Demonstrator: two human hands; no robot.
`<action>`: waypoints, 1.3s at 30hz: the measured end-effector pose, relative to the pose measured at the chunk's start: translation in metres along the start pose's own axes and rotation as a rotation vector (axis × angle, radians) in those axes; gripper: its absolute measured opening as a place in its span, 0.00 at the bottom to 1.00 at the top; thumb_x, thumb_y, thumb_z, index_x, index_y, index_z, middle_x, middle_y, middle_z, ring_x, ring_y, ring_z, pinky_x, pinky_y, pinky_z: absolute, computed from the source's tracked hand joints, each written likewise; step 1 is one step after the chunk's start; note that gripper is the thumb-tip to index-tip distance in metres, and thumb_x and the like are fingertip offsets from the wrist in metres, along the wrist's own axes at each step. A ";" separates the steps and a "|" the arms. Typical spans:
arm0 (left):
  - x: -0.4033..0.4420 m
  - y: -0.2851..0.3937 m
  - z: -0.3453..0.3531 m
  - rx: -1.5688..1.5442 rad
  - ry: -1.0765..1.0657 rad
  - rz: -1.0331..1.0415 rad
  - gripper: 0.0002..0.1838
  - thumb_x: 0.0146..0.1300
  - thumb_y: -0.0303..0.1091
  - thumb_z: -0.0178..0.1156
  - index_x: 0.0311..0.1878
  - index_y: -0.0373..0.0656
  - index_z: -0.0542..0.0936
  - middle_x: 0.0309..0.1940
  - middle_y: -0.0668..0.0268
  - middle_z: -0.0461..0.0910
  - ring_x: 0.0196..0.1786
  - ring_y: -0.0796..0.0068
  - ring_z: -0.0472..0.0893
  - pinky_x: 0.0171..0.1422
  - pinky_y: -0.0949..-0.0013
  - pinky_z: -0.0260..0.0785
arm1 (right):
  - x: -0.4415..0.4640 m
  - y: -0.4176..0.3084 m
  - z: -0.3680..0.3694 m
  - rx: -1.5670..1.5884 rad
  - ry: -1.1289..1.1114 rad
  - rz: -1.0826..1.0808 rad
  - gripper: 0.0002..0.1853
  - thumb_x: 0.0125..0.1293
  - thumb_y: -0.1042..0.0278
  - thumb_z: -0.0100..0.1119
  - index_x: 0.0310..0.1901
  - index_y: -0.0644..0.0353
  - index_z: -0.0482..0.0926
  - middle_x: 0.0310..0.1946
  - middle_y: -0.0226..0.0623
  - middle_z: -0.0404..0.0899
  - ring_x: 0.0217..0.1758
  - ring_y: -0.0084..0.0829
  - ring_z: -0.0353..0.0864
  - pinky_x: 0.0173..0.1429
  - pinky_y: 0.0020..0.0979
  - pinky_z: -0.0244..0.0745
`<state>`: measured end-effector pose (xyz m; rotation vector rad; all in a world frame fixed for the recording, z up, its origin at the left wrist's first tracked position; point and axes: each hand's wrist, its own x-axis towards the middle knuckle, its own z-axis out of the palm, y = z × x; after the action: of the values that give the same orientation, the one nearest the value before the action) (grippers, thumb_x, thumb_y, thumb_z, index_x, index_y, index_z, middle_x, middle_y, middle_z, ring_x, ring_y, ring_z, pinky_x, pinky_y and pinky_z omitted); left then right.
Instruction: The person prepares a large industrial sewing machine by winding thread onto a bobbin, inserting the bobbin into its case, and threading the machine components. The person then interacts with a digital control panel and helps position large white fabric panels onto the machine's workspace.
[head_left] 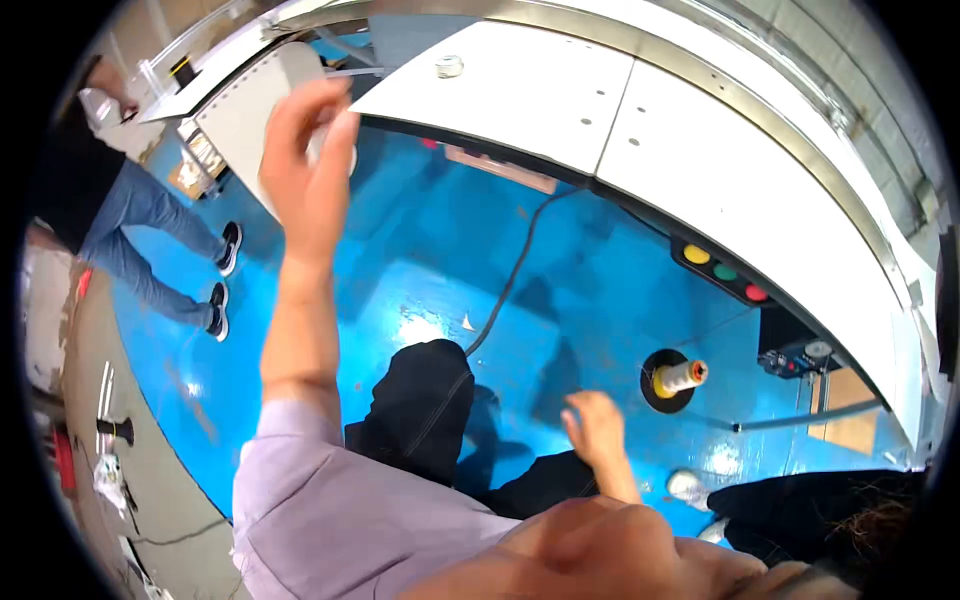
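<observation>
Lilac sleeve (285, 480) nearest, the left hand (305, 185) curls, contents unclear, with a small white roll (449, 66) beyond its right, likely light, best pinched by its sides, while the right hand (599, 430) hides its grip.

From my remote feed I list: one glossy blue painted floor (400, 235), white light glare (424, 324) upon it; one matte grey floor strip (165, 480), left; one long white two-panel metal-railed table (530, 95), ahead.
</observation>
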<state>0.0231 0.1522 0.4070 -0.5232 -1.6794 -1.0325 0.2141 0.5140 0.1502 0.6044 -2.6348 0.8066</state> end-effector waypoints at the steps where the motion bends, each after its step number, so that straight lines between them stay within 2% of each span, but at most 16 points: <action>1: 0.027 -0.001 0.000 0.053 -0.125 0.049 0.14 0.68 0.30 0.60 0.55 0.38 0.80 0.48 0.64 0.81 0.51 0.75 0.79 0.58 0.72 0.71 | -0.006 -0.007 0.015 0.002 -0.082 -0.005 0.13 0.61 0.64 0.66 0.45 0.58 0.80 0.40 0.41 0.82 0.45 0.45 0.82 0.50 0.43 0.77; 2: 0.048 -0.003 0.006 0.103 -0.256 0.095 0.17 0.67 0.32 0.61 0.57 0.39 0.80 0.48 0.65 0.81 0.52 0.76 0.79 0.58 0.73 0.71 | -0.011 -0.005 0.027 0.064 -0.132 -0.029 0.13 0.62 0.64 0.65 0.46 0.58 0.79 0.39 0.41 0.82 0.44 0.45 0.81 0.49 0.43 0.77; 4: 0.071 -0.004 0.017 0.041 -0.491 -0.141 0.17 0.64 0.36 0.64 0.56 0.47 0.83 0.47 0.63 0.81 0.47 0.74 0.81 0.50 0.72 0.73 | -0.026 -0.004 0.052 0.123 -0.225 0.063 0.13 0.63 0.64 0.65 0.46 0.59 0.79 0.39 0.41 0.81 0.44 0.44 0.81 0.48 0.42 0.77; 5: 0.076 0.002 0.024 0.006 -0.590 -0.272 0.18 0.63 0.37 0.64 0.57 0.46 0.83 0.44 0.63 0.83 0.45 0.74 0.82 0.47 0.70 0.74 | -0.031 -0.001 0.060 0.122 -0.223 0.066 0.13 0.63 0.64 0.65 0.46 0.59 0.79 0.37 0.41 0.81 0.43 0.44 0.82 0.47 0.42 0.77; 8: 0.084 -0.014 0.037 0.045 -0.715 -0.125 0.18 0.64 0.37 0.63 0.56 0.45 0.83 0.40 0.62 0.84 0.43 0.74 0.82 0.48 0.69 0.73 | -0.030 0.002 0.060 0.169 -0.279 0.138 0.12 0.63 0.65 0.64 0.45 0.59 0.79 0.36 0.40 0.82 0.42 0.44 0.82 0.46 0.43 0.78; 10: 0.084 -0.011 0.042 0.060 -0.718 -0.132 0.17 0.63 0.36 0.63 0.55 0.43 0.84 0.38 0.62 0.85 0.43 0.75 0.81 0.48 0.70 0.73 | -0.029 0.006 0.058 0.203 -0.233 0.175 0.11 0.63 0.66 0.64 0.45 0.59 0.79 0.35 0.40 0.83 0.42 0.44 0.83 0.45 0.43 0.78; 13: 0.082 -0.013 0.045 0.134 -0.778 -0.110 0.14 0.67 0.33 0.62 0.54 0.42 0.84 0.38 0.67 0.83 0.40 0.82 0.80 0.44 0.76 0.72 | -0.037 0.019 0.059 0.117 -0.281 0.274 0.10 0.64 0.66 0.63 0.44 0.59 0.79 0.37 0.41 0.84 0.43 0.44 0.83 0.46 0.43 0.78; 16: 0.078 -0.016 0.043 0.056 -0.728 -0.146 0.13 0.67 0.32 0.62 0.53 0.41 0.84 0.38 0.69 0.83 0.39 0.84 0.79 0.44 0.77 0.72 | -0.046 0.026 0.066 0.145 -0.366 0.291 0.10 0.65 0.65 0.62 0.44 0.59 0.79 0.38 0.43 0.84 0.43 0.45 0.84 0.46 0.44 0.78; 22: 0.073 -0.013 0.042 -0.177 -0.370 -0.382 0.12 0.69 0.33 0.62 0.53 0.41 0.84 0.45 0.64 0.86 0.44 0.79 0.84 0.46 0.77 0.76 | -0.064 0.060 0.080 0.131 -0.475 0.257 0.10 0.66 0.64 0.60 0.44 0.59 0.79 0.38 0.44 0.85 0.43 0.48 0.84 0.46 0.47 0.78; 26: 0.074 -0.035 0.037 -0.475 -0.119 -0.512 0.13 0.70 0.30 0.61 0.55 0.36 0.80 0.47 0.59 0.85 0.46 0.75 0.85 0.49 0.76 0.79 | -0.067 0.076 0.094 0.190 -0.492 0.197 0.10 0.66 0.63 0.60 0.44 0.59 0.78 0.40 0.45 0.84 0.43 0.50 0.84 0.46 0.48 0.78; 28: 0.069 -0.051 0.034 -0.897 0.101 -0.662 0.12 0.71 0.29 0.60 0.54 0.36 0.77 0.49 0.55 0.84 0.47 0.73 0.84 0.49 0.75 0.79 | -0.058 0.075 0.099 0.124 -0.617 0.177 0.10 0.67 0.63 0.58 0.43 0.59 0.78 0.40 0.47 0.84 0.44 0.51 0.83 0.47 0.49 0.78; 30: 0.068 -0.072 0.032 -1.126 0.202 -0.725 0.10 0.72 0.31 0.58 0.50 0.36 0.74 0.50 0.53 0.82 0.46 0.72 0.84 0.47 0.72 0.80 | -0.055 0.080 0.113 0.175 -0.636 0.132 0.10 0.68 0.62 0.56 0.43 0.59 0.78 0.39 0.49 0.83 0.44 0.54 0.82 0.47 0.50 0.77; 32: 0.059 -0.059 0.026 -1.163 0.435 -0.852 0.10 0.73 0.32 0.57 0.51 0.36 0.73 0.50 0.53 0.82 0.45 0.72 0.84 0.47 0.71 0.79 | -0.048 0.085 0.125 0.215 -0.665 0.074 0.11 0.69 0.61 0.54 0.43 0.60 0.79 0.37 0.51 0.83 0.43 0.56 0.81 0.47 0.51 0.75; 34: 0.050 -0.059 0.019 -1.213 0.471 -0.874 0.12 0.74 0.34 0.56 0.52 0.36 0.72 0.52 0.53 0.82 0.44 0.72 0.84 0.46 0.71 0.79 | -0.038 0.085 0.142 0.286 -0.638 0.037 0.11 0.69 0.60 0.55 0.43 0.60 0.79 0.39 0.52 0.82 0.45 0.55 0.81 0.48 0.50 0.75; 35: 0.033 -0.057 0.006 -1.296 0.484 -0.894 0.12 0.74 0.34 0.56 0.52 0.35 0.72 0.53 0.53 0.81 0.44 0.71 0.84 0.48 0.69 0.80 | -0.033 0.094 0.146 0.193 -0.759 0.040 0.10 0.70 0.61 0.54 0.44 0.57 0.78 0.42 0.46 0.84 0.45 0.53 0.82 0.49 0.50 0.76; 39: 0.007 -0.057 -0.030 -1.408 0.457 -0.915 0.13 0.76 0.37 0.53 0.51 0.35 0.73 0.55 0.53 0.81 0.46 0.70 0.85 0.49 0.68 0.82 | -0.036 0.117 0.166 0.257 -0.644 0.055 0.13 0.72 0.56 0.52 0.46 0.56 0.79 0.43 0.46 0.83 0.47 0.53 0.81 0.51 0.47 0.76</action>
<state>-0.0062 0.0961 0.3942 -0.2737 -0.4778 -2.7457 0.1604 0.5150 -0.0487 1.0045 -3.1491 1.1315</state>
